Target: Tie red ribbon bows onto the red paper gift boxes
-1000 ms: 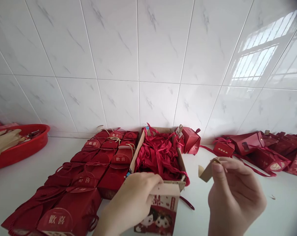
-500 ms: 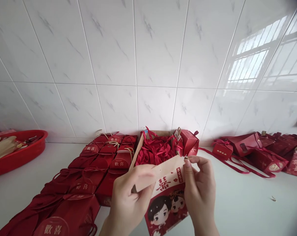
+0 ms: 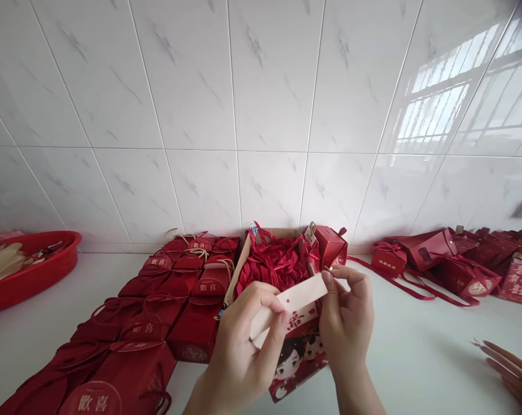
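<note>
A red and cream paper gift bag [image 3: 292, 364], printed with a cartoon couple and red characters, is held up in both hands. Its plain cream top flap [image 3: 301, 294], with one small punched hole, is folded over towards me. My left hand [image 3: 246, 340] is closed on the left end of the flap, thumb in front. At the flap's right end, my right hand [image 3: 349, 314] pinches the corner between thumb and forefinger. A small golden bit shows above that pinch, too small to name. Just behind the bag stands an open carton [image 3: 240, 262] of red ribbons [image 3: 278, 259].
Red gift boxes [image 3: 157, 311] stand in rows on the left. A red basin [image 3: 40, 285] is at far left, holding a beige glove-like thing [image 3: 3, 262]. More red boxes [image 3: 464, 276] and loose ribbon lie at right. Another person's hand [image 3: 514, 372] reaches over the white table.
The bag's top flap has folded down further, with its hole now showing, and my left thumb has moved onto its front. Another person's hand has come in at the lower right.
</note>
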Demonstrator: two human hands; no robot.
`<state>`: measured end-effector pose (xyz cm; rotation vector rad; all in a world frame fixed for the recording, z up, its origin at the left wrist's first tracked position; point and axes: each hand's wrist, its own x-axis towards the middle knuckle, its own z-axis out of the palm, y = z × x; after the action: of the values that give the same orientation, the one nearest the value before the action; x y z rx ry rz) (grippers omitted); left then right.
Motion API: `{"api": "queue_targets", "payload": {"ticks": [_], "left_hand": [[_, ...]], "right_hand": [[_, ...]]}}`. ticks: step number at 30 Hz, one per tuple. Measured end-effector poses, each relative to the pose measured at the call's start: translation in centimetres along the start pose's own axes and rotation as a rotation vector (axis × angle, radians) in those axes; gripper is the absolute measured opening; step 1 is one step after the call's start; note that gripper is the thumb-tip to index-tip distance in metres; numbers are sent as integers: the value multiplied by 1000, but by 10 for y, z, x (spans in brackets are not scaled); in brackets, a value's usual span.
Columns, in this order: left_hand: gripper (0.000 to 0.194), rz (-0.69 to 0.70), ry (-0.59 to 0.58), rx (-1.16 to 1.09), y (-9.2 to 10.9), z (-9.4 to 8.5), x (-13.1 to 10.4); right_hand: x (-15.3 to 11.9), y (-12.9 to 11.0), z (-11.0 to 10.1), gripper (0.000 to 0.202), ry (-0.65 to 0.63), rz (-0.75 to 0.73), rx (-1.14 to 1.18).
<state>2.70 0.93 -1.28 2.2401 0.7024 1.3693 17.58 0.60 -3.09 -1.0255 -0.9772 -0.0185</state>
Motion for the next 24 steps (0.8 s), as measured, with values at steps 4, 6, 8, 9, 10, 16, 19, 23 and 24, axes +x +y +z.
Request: {"api": "queue_targets", "payload": {"ticks": [4,6,8,9,10,16,19,23,24], "left_hand": [[28,-41,133,30,-3,4,3],[31,-97,198,-2,-4,5,3],[24,-135,259,-24,-4,5,2],[23,-143,288,-27,-3,5,1],[23,-139,305,-29,-2,4,1],[27,-31,283,-12,6,2,-4],[28,-2,301,24,9,2,-6],[30,17,287,35,10,1,-7],[31,24,277,25,10,1,-7]], "right_hand": [[0,2,-3,10,5,59,50],[1,4,-6,7,9,45,53],[1,3,-10,5,-22,-31,93],[1,2,-13,7,-57,-94,123],[1,0,-15,10,-102,-166,146],[4,-12,-26,16,-423,-439,-2],[5,-15,-24,14,-489,-510,-63],[5,-16,-23,9,-529,-564,-107],[4,-15,-23,8,-533,-565,-112]]}}
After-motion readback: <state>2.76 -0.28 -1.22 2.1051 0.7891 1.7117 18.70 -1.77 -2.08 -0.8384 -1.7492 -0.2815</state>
